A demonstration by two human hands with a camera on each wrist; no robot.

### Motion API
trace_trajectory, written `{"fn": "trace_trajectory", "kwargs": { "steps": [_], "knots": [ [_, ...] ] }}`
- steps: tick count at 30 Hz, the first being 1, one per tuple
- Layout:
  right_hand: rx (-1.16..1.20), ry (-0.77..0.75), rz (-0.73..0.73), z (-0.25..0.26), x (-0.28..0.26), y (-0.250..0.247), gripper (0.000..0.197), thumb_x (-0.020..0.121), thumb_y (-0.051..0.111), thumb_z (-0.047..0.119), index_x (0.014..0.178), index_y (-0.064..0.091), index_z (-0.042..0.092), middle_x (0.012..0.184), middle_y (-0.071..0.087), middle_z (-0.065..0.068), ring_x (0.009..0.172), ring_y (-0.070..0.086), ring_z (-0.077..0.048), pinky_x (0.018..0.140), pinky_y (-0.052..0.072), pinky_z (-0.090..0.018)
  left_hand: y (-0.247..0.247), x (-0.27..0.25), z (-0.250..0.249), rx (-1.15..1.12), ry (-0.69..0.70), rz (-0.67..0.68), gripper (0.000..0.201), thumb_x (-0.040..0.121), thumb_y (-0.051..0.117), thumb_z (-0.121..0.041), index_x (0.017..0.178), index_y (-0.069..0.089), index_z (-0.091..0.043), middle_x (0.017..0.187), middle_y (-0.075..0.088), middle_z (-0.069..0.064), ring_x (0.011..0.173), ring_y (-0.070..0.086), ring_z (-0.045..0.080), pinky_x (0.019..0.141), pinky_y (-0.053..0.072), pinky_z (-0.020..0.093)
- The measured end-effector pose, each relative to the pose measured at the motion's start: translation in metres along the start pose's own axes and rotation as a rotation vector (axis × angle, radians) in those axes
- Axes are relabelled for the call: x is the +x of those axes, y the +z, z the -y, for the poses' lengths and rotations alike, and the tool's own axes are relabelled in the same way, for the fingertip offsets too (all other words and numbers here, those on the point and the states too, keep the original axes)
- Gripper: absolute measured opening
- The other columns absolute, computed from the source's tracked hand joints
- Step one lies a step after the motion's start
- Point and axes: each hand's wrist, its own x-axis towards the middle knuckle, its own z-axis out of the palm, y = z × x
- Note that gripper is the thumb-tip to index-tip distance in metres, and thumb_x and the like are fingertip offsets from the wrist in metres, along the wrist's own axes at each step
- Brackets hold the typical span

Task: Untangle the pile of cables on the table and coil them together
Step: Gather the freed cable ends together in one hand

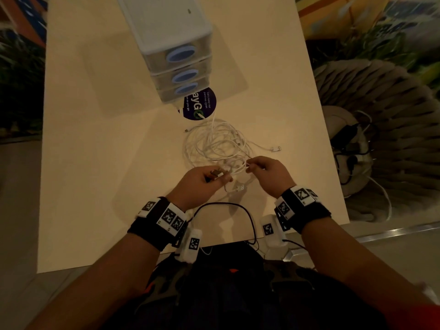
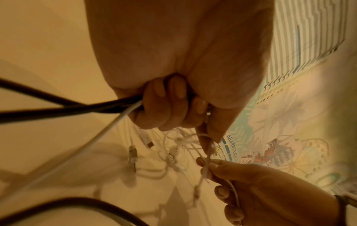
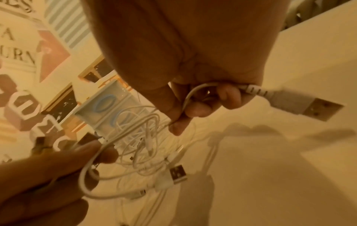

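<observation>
Cream table (image 1: 95, 163) with white cable tangle (image 1: 214, 144), drawer unit (image 1: 171, 44), round sticker (image 1: 202, 106).

— Where's my head view looking from?
— High above the table (image 1: 95, 163), facing steeply down; both wrists sit low in frame.
— And my wrist views?
— Each looks along its palm from very close, angled at the table. All three share the white cables (image 1: 214, 144) (image 2: 173, 146) (image 3: 139, 130).
</observation>
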Motion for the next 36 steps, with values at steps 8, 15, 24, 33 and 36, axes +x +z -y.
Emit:
{"fn": "trace_trajectory", "kwargs": {
  "steps": [8,15,24,33,36],
  "knots": [
    [0.094,0.001,0.060,-0.001,0.003,0.001,0.030,0.102,0.048,0.008,0.117,0.069,0.023,0.095,0.070,0.003,0.097,0.062,-0.014,0.077,0.048,-0.022,-0.016,0.008,0.006,0.076,-0.095,-0.245,0.019,0.102,0.058,-0.025,0.094,0.073,-0.033,0.103,0.074,-0.007,0.095,0.066,0.010,0.076,0.052,0.022],
    [0.101,0.070,0.086,0.011,0.013,-0.002,0.033,0.099,0.045,0.008,0.112,0.069,0.027,0.095,0.066,-0.002,0.071,0.055,-0.011,0.055,0.043,-0.016,-0.018,0.011,0.017,0.153,-0.106,-0.223,0.023,0.092,0.071,-0.024,0.114,0.078,-0.025,0.112,0.076,-0.001,0.110,0.068,0.019,0.096,0.054,0.033],
    [-0.192,-0.054,0.204,0.022,0.027,-0.006,0.032,0.103,0.042,0.013,0.119,0.070,0.020,0.094,0.056,0.008,0.065,0.040,0.003,0.063,0.034,-0.017,-0.014,0.018,0.011,0.113,-0.020,-0.244,0.032,0.095,0.070,-0.036,0.126,0.072,-0.032,0.124,0.073,-0.008,0.120,0.065,0.012,0.103,0.052,0.032],
    [-0.053,-0.094,0.237,0.024,0.027,0.002,0.021,0.099,0.056,0.041,0.090,0.073,0.032,0.107,0.073,0.003,0.102,0.063,-0.017,0.092,0.047,-0.037,-0.014,0.020,0.010,0.171,-0.004,-0.221,0.025,0.092,0.069,-0.050,0.091,0.077,-0.026,0.084,0.075,-0.009,0.084,0.069,0.008,0.081,0.057,0.040],
    [-0.067,-0.081,0.149,0.023,0.028,0.002,0.029,0.083,0.069,0.064,0.082,0.073,0.035,0.085,0.067,0.016,0.082,0.059,-0.003,0.076,0.047,-0.027,-0.014,0.017,0.002,0.144,0.004,-0.190,0.024,0.098,0.065,-0.039,0.086,0.071,-0.018,0.077,0.070,-0.001,0.077,0.065,0.015,0.077,0.052,0.042]
  ]
}}
